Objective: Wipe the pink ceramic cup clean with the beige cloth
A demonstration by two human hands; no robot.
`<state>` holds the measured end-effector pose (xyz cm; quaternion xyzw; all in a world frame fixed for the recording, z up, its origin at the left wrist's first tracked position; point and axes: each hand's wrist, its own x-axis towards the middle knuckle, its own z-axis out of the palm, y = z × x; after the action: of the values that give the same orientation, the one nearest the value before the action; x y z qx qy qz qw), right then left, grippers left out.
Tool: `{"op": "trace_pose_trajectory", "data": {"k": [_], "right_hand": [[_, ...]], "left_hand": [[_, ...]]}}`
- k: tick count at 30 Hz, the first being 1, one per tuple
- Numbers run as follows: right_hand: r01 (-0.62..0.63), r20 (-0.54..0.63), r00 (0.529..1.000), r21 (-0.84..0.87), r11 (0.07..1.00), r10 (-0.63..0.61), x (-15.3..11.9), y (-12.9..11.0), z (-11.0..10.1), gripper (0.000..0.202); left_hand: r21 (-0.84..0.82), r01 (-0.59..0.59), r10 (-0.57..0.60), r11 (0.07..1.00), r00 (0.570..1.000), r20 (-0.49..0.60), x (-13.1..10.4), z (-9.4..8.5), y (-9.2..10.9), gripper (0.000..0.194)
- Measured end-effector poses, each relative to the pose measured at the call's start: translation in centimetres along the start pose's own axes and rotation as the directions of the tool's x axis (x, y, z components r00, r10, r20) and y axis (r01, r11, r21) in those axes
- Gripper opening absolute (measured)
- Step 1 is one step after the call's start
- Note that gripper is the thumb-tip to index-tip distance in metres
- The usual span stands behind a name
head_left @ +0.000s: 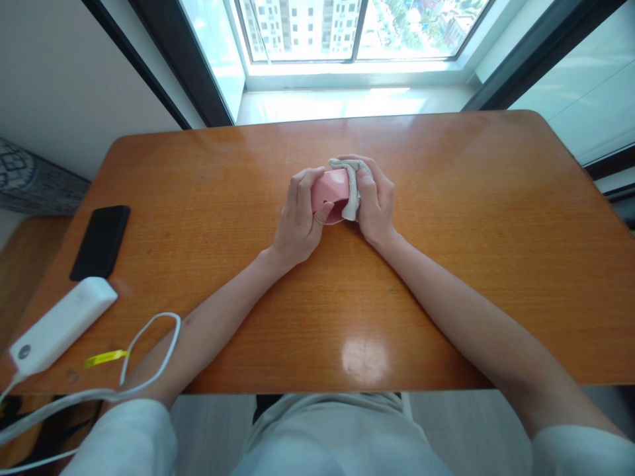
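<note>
Above the middle of the wooden table (446, 277), my left hand (301, 215) is closed around the left side of a pink, hollow object (331, 187). Its opening faces toward me, and its exact kind cannot be made out. My right hand (376, 198) grips a light grey cloth (352, 188) and presses it against the right side of the pink object. Part of the cloth hangs down in front of the opening. The fingers of both hands partly hide the object.
On the left lie a black phone (100, 242) and a white oblong device (63, 324) with a cable. A looped white cable (171, 347) with a yellow tag (106, 358) crosses my left forearm. Beyond the far table edge is a window (357, 33).
</note>
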<state>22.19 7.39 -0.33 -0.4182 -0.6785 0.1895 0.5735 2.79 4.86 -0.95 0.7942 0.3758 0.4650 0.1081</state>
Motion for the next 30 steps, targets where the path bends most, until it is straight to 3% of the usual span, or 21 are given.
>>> {"op": "trace_pose_trajectory", "data": {"k": [13, 18, 22, 25, 30], "right_hand": [[-0.020, -0.057, 0.998, -0.002, 1.000, 0.020, 0.1, -0.3, 0.0, 0.052], [0.033, -0.062, 0.998, 0.018, 0.999, -0.032, 0.0, 0.1, 0.0, 0.051], [0.072, -0.074, 0.995, 0.054, 0.996, -0.068, 0.1, 0.8, 0.0, 0.048], [0.079, -0.080, 0.994, 0.066, 0.995, -0.074, 0.1, 1.0, -0.1, 0.046], [0.157, -0.066, 0.986, 0.008, 0.988, -0.156, 0.0, 0.6, -0.2, 0.045]], "left_hand": [[-0.175, 0.088, -0.071, 0.981, 0.992, 0.101, 0.1, 0.0, -1.3, 0.059], [-0.201, 0.072, -0.053, 0.977, 0.994, 0.098, 0.2, 0.0, -1.7, 0.056], [-0.132, -0.004, 0.013, 0.991, 0.997, 0.071, 0.2, -0.2, -1.7, 0.058], [0.007, -0.058, 0.058, 0.998, 0.998, 0.021, 0.2, -0.6, -1.0, 0.059], [0.215, -0.066, 0.069, 0.974, 0.998, -0.010, 0.2, -1.0, 0.3, 0.068]]}}
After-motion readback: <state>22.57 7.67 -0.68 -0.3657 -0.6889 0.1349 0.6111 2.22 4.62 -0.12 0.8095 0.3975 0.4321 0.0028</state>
